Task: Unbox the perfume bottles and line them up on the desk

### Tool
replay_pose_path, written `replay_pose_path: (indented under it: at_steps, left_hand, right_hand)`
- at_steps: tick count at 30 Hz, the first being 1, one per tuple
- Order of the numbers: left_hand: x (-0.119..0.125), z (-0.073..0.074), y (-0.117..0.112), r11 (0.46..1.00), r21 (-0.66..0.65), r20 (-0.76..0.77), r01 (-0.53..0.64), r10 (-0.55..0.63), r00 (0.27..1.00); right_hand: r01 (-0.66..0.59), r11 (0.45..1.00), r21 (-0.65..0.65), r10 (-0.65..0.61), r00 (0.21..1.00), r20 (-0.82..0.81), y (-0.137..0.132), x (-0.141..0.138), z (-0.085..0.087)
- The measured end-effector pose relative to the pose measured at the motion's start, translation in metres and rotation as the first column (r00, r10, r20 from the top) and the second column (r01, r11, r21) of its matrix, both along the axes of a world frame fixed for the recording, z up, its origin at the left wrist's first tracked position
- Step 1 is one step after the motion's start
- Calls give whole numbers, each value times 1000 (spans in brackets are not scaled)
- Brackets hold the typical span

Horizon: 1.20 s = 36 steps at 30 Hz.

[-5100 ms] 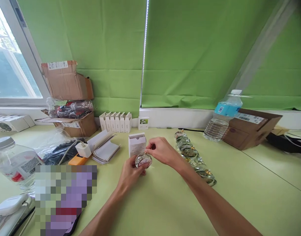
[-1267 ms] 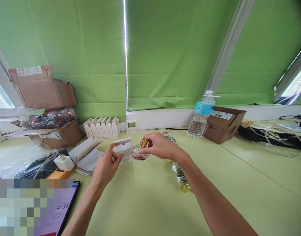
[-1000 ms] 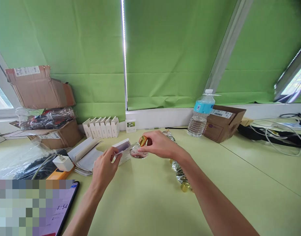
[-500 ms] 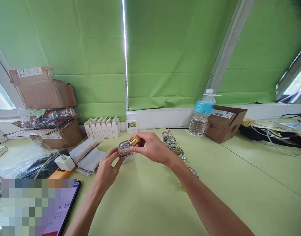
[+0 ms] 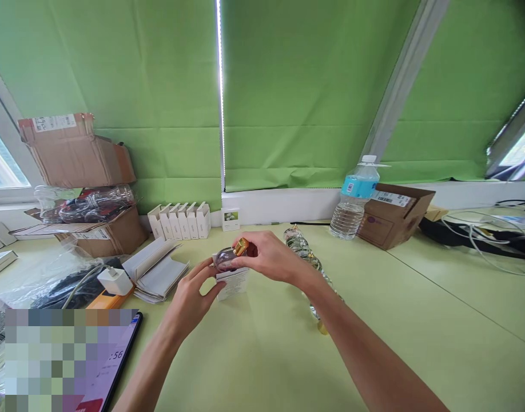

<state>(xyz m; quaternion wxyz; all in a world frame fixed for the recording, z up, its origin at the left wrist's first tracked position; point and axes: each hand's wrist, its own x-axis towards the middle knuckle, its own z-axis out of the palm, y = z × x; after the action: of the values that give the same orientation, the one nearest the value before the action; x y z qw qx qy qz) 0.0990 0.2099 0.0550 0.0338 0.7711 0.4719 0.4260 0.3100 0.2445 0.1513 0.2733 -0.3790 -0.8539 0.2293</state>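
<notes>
My right hand [image 5: 262, 256] is closed on a round glass perfume bottle [image 5: 225, 260] with a gold cap [image 5: 241, 246], which it holds tilted. Directly under the bottle is a small white box [image 5: 233, 285] with fine print on its front. My left hand [image 5: 200, 289] grips that box from the left, thumb on the front and fingers behind. Whether the bottle's lower end is inside the box I cannot tell. Beyond my right wrist a row of similar glass bottles [image 5: 300, 247] stretches toward me, partly hidden by my forearm.
Several white boxes [image 5: 179, 222] stand upright at the back, beside a small picture card [image 5: 231, 219]. Flattened white cartons [image 5: 159, 272], a charger [image 5: 115, 280] and a phone [image 5: 112, 366] are on the left. A water bottle [image 5: 352, 200] and a cardboard box [image 5: 386, 220] stand at the back right.
The bottle has shifted slightly right and sits over the white box. More of the box's printed front shows, and my left hand has moved a little right and lower on it.
</notes>
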Motion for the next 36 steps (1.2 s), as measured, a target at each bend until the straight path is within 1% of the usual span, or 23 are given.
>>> replay_pose_path:
  at_steps: [2, 7, 10, 14, 20, 22, 26, 31, 33, 36]
  left_hand:
    - [0, -3, 1, 1000, 17, -8, -23, 23, 1000]
    - [3, -6, 3, 997, 47, -5, -60, 60, 998]
    - [4, -6, 2, 996, 57, 4, -67, 67, 998]
    - [5, -8, 1, 994, 76, 10, -73, 73, 997]
    - [5, -15, 4, 990, 112, 36, -81, 78, 996]
    - [5, -17, 4, 992, 98, 66, -73, 67, 996]
    - [7, -16, 3, 1000, -2, 156, -26, 27, 987]
    - [9, -11, 0, 997, -71, 205, -19, 33, 978]
    - [9, -10, 0, 997, -78, 203, -18, 34, 979]
    - [9, -10, 0, 998, -62, 192, 8, 5, 981]
  right_hand:
    - [-3, 1000, 26, 2, 999, 35, 1, 0, -1]
    - [7, 990, 141, -21, 995, 100, -1, -2, -1]
    - [6, 992, 128, -18, 996, 92, -2, -3, -2]
    - [-8, 997, 79, 5, 1000, 31, -5, -4, -1]
    - [-29, 990, 136, 24, 999, 39, -7, -6, 0]
    - [-29, 991, 134, 24, 999, 35, -7, -6, -2]
    - [-27, 994, 103, 23, 999, 41, -5, -8, -8]
    - [-23, 996, 92, 16, 996, 82, -4, -9, -12]
    - [-18, 997, 71, 12, 996, 87, -5, -9, -11]
    - [-28, 998, 53, 23, 994, 104, -7, -9, -9]
